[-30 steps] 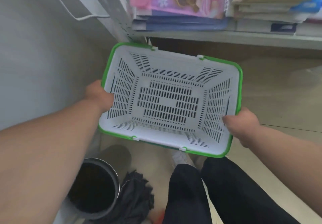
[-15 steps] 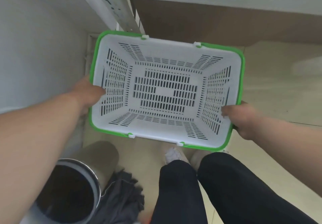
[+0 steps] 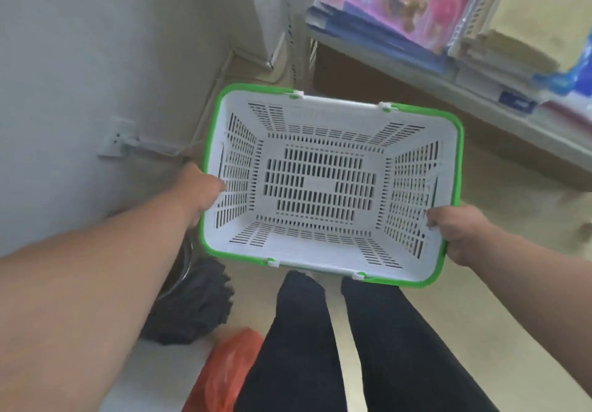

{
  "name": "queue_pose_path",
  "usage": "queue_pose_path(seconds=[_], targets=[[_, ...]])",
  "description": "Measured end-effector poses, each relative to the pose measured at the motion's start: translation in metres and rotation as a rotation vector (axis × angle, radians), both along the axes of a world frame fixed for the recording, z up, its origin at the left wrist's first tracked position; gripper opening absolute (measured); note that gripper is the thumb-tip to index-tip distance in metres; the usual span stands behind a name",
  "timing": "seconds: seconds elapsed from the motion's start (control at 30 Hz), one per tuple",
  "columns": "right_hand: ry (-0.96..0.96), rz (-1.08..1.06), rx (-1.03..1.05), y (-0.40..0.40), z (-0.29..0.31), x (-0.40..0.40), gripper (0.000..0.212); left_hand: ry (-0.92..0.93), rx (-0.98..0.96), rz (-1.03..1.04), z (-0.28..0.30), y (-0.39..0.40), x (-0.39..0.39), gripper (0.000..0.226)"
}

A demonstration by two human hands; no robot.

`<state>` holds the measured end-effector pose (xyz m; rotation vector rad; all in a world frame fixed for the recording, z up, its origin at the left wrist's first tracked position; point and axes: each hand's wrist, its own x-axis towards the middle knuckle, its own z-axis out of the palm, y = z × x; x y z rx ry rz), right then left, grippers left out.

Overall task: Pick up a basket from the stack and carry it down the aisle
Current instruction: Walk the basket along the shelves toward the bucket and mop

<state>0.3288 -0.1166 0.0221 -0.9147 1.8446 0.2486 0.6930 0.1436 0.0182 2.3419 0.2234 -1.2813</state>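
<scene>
A white slotted plastic basket (image 3: 320, 187) with a green rim hangs level in front of me, above my legs, with nothing inside it. My left hand (image 3: 200, 189) grips its left short side at the rim. My right hand (image 3: 456, 230) grips the right short side near the front corner. Its folded handles lie along the long edges. No stack of baskets shows in this view.
A grey wall (image 3: 80, 59) with a socket (image 3: 115, 137) runs on the left. A shelf (image 3: 480, 91) with books and packets runs along the right. A dark cloth bundle (image 3: 192, 302) and a red plastic bag (image 3: 224, 373) lie on the floor by my left leg.
The view has swung up and left: shelf goods are back in view and the metal bin has gone behind my left arm. Both hands keep the same hold on the basket.
</scene>
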Motion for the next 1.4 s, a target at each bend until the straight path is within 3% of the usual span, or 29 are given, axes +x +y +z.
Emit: queue_pose_path(seconds=[0.1,0.27,0.37,0.57,0.77,0.9,1.1,1.4], targets=[[0.008,0.148,-0.009,-0.015,0.054,0.012,0.032,0.015,0.005,0.123,0.046,0.040,-0.030,0.028],[-0.003,0.373,-0.040,-0.030,0.123,0.047,0.027,-0.025,-0.067,0.297,0.107,0.095,-0.084,0.034],[-0.018,0.572,-0.054,-0.032,0.152,0.071,0.025,-0.027,-0.143,0.384,0.131,0.122,-0.113,0.047],[-0.041,0.801,-0.059,-0.033,0.183,0.131,0.033,-0.077,-0.227,0.627,0.157,0.147,-0.148,0.043],[-0.027,0.950,-0.104,-0.028,0.147,0.190,0.038,-0.054,-0.255,0.800,0.114,0.165,-0.159,0.041],[0.038,1.138,-0.259,-0.022,0.113,0.230,0.028,-0.067,-0.195,0.893,0.075,0.159,-0.161,0.051],[0.021,1.388,-0.322,-0.026,0.068,0.286,0.029,-0.100,-0.108,0.935,0.020,0.141,-0.151,0.046],[-0.059,1.316,-0.436,-0.026,-0.033,0.333,0.027,-0.152,0.140,0.926,-0.081,0.115,-0.147,0.026]])
